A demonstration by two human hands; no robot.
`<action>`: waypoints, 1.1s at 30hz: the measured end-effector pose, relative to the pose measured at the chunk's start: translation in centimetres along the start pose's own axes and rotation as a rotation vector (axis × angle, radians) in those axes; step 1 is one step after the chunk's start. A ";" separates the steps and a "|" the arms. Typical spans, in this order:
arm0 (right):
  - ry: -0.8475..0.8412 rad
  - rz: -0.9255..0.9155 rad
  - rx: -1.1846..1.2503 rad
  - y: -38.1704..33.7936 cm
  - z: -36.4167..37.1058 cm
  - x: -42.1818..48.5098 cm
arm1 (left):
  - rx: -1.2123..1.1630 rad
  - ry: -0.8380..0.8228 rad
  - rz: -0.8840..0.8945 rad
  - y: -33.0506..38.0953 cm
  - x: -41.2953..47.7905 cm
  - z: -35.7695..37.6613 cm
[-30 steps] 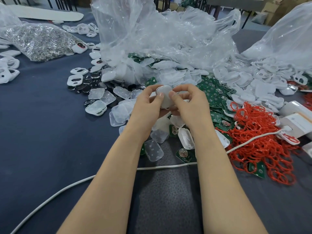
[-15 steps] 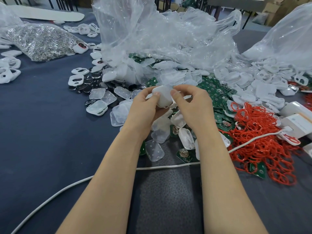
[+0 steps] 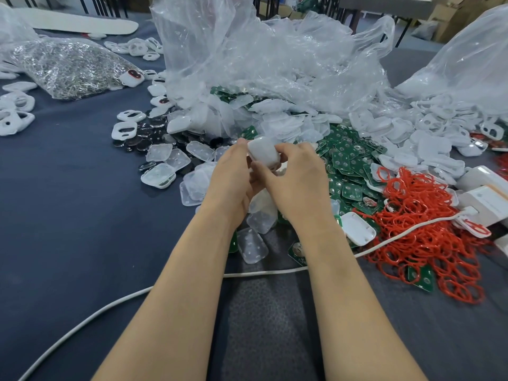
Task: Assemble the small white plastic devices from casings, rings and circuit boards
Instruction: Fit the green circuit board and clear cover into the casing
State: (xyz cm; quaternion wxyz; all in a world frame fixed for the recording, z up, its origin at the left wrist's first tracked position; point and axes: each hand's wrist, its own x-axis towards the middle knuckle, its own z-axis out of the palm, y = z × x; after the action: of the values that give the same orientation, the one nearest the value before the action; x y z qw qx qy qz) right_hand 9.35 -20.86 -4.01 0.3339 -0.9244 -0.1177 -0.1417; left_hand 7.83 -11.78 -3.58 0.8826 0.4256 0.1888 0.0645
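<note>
Both hands meet over the middle of the table around one small white plastic device [image 3: 263, 153]. My left hand [image 3: 233, 178] grips it from the left and below. My right hand [image 3: 298, 180] pinches its right side, thumb on the near face. Below and around them lie translucent casing halves [image 3: 251, 244]. Green circuit boards [image 3: 347, 158] are heaped to the right, and a tangle of red rings [image 3: 420, 229] lies further right. White front casings with openings [image 3: 125, 130] and dark round discs [image 3: 143, 141] sit to the left.
A large crumpled clear bag [image 3: 261, 59] spills casings behind my hands. A bag of small metal parts [image 3: 66, 67] lies far left, another clear bag [image 3: 467, 64] far right. A white cable [image 3: 115, 303] crosses the dark blue tablecloth [image 3: 68, 229]. White boxes [image 3: 486, 196] stand at the right edge.
The device has turned in my hands and tilted; my right thumb has slid onto its near face. Both hands stayed in about the same place.
</note>
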 end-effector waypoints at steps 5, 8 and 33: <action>0.030 -0.013 -0.009 -0.1 0.1 0.0 | 0.084 -0.070 0.039 0.0 -0.1 -0.4; 0.046 -0.003 -0.014 0.0 0.2 0.1 | 0.092 -0.086 0.039 0.0 -0.1 -0.5; -0.058 0.224 1.111 0.4 -2.9 1.0 | 0.064 -0.050 -0.012 0.0 0.6 -0.5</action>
State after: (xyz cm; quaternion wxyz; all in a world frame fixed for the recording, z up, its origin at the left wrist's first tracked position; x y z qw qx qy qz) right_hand 9.84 -22.88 -1.76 0.7798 -0.6202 -0.0852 0.0032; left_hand 8.18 -11.29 -4.01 0.8734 0.4539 0.1712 0.0427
